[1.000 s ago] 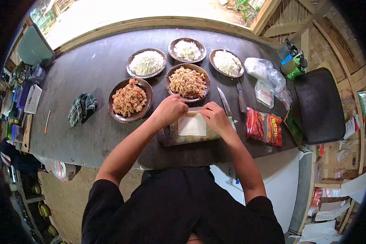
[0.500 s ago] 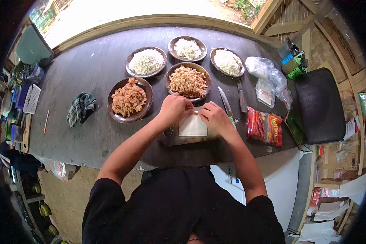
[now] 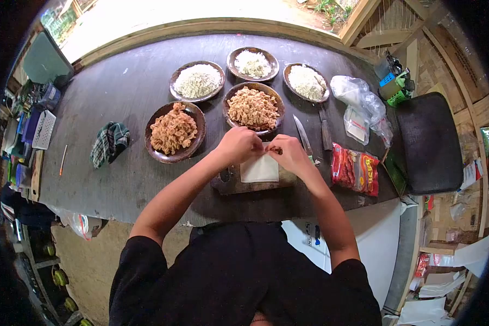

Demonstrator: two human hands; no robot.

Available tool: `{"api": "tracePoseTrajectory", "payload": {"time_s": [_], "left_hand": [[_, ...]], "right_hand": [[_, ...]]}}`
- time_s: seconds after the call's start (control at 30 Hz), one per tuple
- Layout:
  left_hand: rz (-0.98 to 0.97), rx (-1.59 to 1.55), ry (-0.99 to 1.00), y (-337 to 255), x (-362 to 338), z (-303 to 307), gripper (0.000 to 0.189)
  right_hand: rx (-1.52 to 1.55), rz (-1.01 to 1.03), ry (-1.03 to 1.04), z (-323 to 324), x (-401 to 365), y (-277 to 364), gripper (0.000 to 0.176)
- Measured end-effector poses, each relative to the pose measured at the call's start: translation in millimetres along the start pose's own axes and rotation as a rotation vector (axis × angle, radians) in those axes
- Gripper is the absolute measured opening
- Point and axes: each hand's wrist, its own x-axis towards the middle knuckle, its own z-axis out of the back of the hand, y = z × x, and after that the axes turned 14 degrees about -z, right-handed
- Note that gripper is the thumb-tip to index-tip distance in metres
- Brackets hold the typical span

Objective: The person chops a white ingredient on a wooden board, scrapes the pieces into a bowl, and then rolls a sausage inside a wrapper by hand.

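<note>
A pale square wrapper sheet (image 3: 259, 170) lies on a dark wooden board (image 3: 231, 188) in front of my body. My left hand (image 3: 239, 145) is closed in a pinch at the sheet's far left edge. At the far right edge, my right hand (image 3: 289, 154) pinches too, with a small brownish bit showing by its fingertips. The fingers partly hide that far edge. Just beyond the hands stands a brown bowl (image 3: 227, 119) of crumbly browned food (image 3: 252, 107). To the right of my right hand lies a knife (image 3: 303, 135) with its tip pointing away.
Another bowl (image 3: 200, 117) of browned food stands left. Behind are dishes of white shreds (image 3: 198, 81). On the right lie a dark-handled knife (image 3: 325, 133), a red sausage packet (image 3: 355, 170) and clear plastic bags (image 3: 358, 100). A checked cloth (image 3: 110, 144) lies left.
The fingers of my right hand have shifted slightly at the wrapper's far edge, and a brownish bit now shows there. The view has moved a little; the rest stays put.
</note>
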Motion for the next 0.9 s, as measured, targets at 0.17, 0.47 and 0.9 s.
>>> {"api": "tracePoseTrajectory", "payload": {"time_s": [0.17,0.47,0.9], "left_hand": [[-0.192,0.179,-0.032,0.3,-4.7,-6.6,0.011],[-0.183,0.079,0.085,9.8,-7.6,9.6,0.007],[0.028,0.001,0.036,1.7,-15.3,11.1,0.013]], "right_hand": [[-0.096,0.172,-0.122,-1.1,-11.4,0.2,0.007],[-0.197,0.340,-0.177,2.3,-22.8,-0.8,0.014],[-0.347,0.474,-0.202,0.9,-30.2,-9.2,0.025]]}}
